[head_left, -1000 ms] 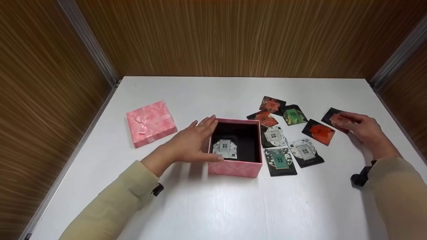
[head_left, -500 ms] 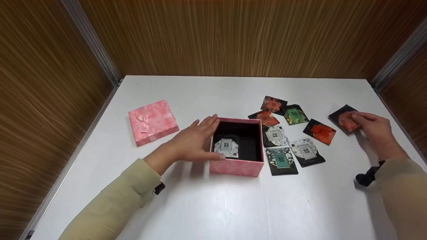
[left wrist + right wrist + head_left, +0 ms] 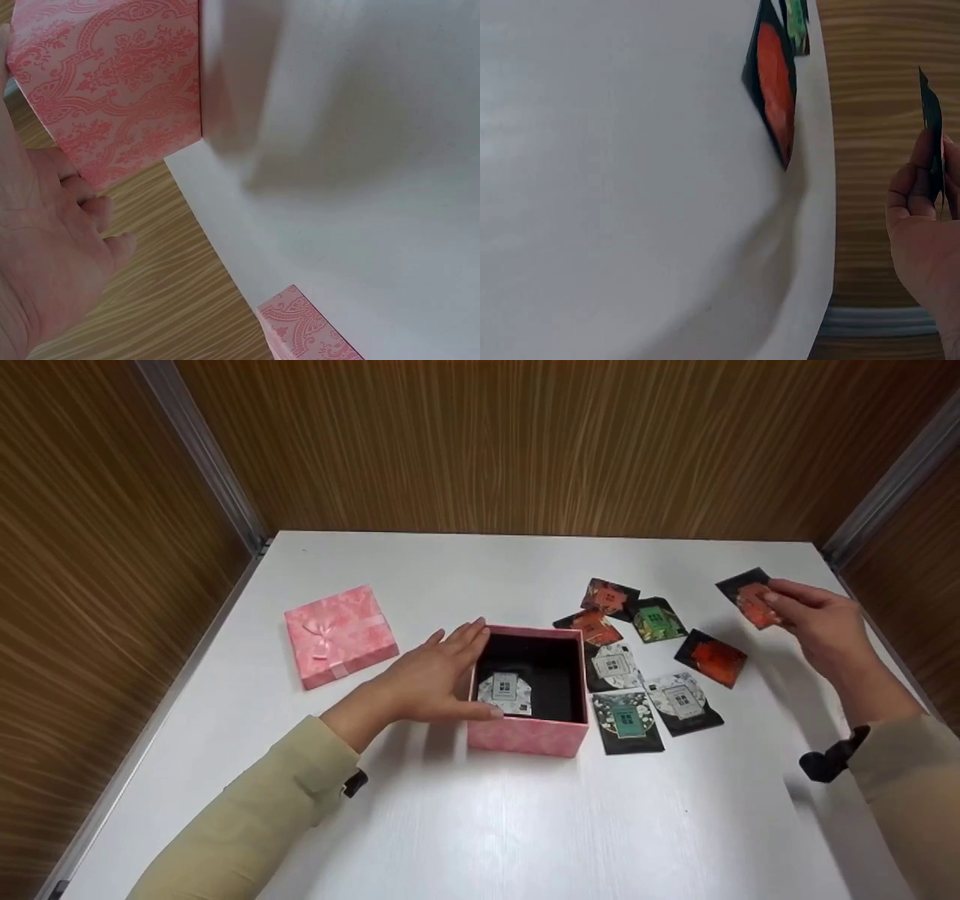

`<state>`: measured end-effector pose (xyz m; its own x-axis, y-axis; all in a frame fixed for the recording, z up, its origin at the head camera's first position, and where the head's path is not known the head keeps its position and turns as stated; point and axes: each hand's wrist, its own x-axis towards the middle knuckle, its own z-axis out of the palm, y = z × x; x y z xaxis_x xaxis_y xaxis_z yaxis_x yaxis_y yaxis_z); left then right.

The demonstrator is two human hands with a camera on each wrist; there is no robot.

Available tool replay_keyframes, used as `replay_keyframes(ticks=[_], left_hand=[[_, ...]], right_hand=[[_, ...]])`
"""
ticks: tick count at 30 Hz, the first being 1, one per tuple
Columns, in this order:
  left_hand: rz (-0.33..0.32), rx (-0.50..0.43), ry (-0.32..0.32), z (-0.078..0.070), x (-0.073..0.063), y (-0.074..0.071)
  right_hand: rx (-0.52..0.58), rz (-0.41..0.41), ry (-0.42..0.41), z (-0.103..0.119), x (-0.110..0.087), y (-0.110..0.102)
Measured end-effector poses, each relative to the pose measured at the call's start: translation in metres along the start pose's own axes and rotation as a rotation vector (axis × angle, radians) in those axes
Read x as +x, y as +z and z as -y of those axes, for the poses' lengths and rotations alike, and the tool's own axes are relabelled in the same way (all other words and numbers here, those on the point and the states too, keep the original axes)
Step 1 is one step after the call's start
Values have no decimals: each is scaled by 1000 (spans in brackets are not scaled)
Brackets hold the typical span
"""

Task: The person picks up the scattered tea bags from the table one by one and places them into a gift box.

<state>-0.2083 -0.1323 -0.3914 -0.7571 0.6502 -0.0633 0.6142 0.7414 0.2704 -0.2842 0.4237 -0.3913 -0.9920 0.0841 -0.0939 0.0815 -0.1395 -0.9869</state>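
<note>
**Flat on one side, pinched on the other**

So, nearest first: the left hand (image 3: 431,679) lay against the left side of an open pink box (image 3: 529,739), fingers straight-ish, thumb stretched wide and lying at the near rim. Inside, a white-patterned sachet (image 3: 506,697) sat toward the left on the dark bottom. Just right of the box was a teal-label sachet (image 3: 628,722), then two white-and-black sachets (image 3: 684,701), then an orange sachet (image 3: 711,660). The pink lid (image 3: 341,634) with its bow sat well off to the left. About as far back, the right hand (image 3: 825,626) pinched a red-and-black sachet (image 3: 752,600) between thumb and fingers, up off the white table (image 3: 450,832). Behind the box, a green-label sachet (image 3: 658,620) lay near two red-label sachets (image 3: 610,596). Wood-grain panel (image 3: 525,450) stood at the very back.
</note>
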Motion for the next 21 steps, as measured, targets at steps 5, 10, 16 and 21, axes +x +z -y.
replay_keyframes(ticks=[5, 10, 16, 21], left_hand=[[2, 11, 1, 0, 0, 0], [3, -4, -8, 0, 0, 1], [14, 5, -10, -1, 0, 0], [8, 16, -9, -1, 0, -2]], right_hand=[[-70, 44, -77, 8, -9, 39], [-217, 110, -78, 16, -23, 74], [-315, 210, -91, 22, -41, 109], [-454, 289, -123, 25, -57, 134]])
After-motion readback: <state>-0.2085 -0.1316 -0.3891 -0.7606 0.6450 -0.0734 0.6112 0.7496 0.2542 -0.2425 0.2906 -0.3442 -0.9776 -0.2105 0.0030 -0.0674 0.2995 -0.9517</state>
